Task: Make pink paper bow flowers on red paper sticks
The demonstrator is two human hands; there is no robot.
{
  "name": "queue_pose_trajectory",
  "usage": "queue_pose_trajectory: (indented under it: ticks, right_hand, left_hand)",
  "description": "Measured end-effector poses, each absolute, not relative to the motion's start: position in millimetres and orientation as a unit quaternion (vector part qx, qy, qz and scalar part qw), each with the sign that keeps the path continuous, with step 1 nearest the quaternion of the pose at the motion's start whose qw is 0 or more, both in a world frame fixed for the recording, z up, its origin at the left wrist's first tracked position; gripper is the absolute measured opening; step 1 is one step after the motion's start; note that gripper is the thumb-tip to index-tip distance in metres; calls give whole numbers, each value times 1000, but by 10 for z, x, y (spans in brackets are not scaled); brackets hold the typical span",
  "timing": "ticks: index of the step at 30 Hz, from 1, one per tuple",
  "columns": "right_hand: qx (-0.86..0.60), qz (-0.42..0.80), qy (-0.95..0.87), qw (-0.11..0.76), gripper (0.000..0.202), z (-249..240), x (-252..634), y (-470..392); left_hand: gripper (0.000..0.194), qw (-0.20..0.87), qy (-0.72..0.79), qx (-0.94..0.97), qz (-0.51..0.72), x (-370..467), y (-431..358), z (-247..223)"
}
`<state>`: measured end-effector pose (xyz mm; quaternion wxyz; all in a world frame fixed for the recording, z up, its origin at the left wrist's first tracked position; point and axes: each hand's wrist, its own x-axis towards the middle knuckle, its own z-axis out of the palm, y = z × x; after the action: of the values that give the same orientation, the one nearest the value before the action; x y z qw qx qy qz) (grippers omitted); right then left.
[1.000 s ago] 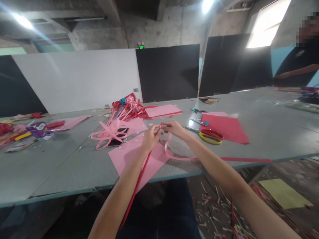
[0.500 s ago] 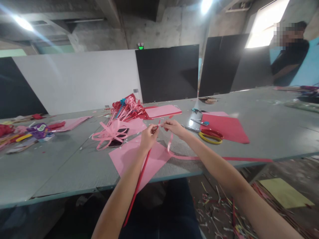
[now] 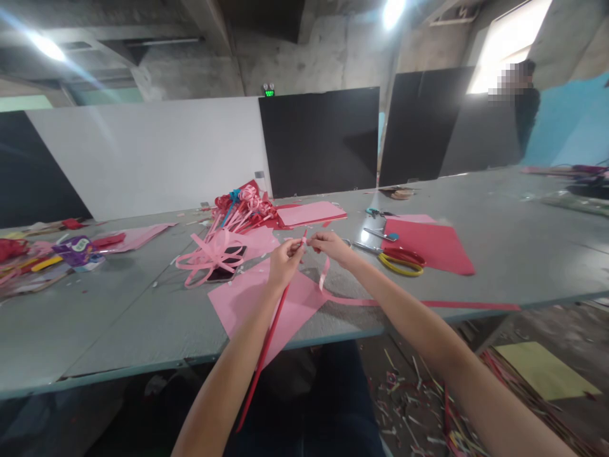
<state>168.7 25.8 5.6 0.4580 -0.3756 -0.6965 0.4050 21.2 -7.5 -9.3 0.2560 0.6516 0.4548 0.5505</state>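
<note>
My left hand [image 3: 287, 260] is closed on a thin red stick [image 3: 270, 336], whose upper tip pokes out above the fingers while the rest slants down past the table edge. Close beside it, my right hand [image 3: 329, 244] pinches a pink paper strip [image 3: 349, 302] near the stick's tip. A bit of pink is wrapped round the stick there. From my right hand the strip hangs down, curls on the table and runs right under my forearm. Beneath my left wrist lies a pink paper sheet [image 3: 304, 299], one corner hanging over the edge.
Red-and-yellow-handled scissors [image 3: 403, 261] lie right of my hands, by red paper [image 3: 431, 244]. Left are a looped pink ribbon bow [image 3: 214, 257] over a phone [image 3: 222, 273], and a pile of ribbon flowers [image 3: 245, 206]. A person [image 3: 526, 108] stands far right. Scraps litter the floor.
My hands have barely moved; the pink strip now shows wound at the stick's tip. The person in the background has shifted left and farther away.
</note>
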Motion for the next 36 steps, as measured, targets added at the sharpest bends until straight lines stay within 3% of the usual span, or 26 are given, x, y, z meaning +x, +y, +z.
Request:
queue_pose_trajectory:
  ticks: [22, 27, 32, 36]
  right_hand:
    - [-378, 331, -718, 481, 38, 11, 1669, 243]
    - [-372, 367, -705, 480, 41, 29, 1694, 210]
    - [-359, 384, -705, 477, 41, 60, 1690, 183]
    - [-352, 397, -705, 470, 39, 58, 1685, 184]
  left_hand:
    - [29, 344, 418, 661, 520, 216, -169, -48]
    - [28, 357, 417, 655, 519, 198, -184, -14]
    - [48, 412, 410, 628, 518, 186, -108, -37]
    - [40, 405, 417, 629, 516, 199, -97, -52]
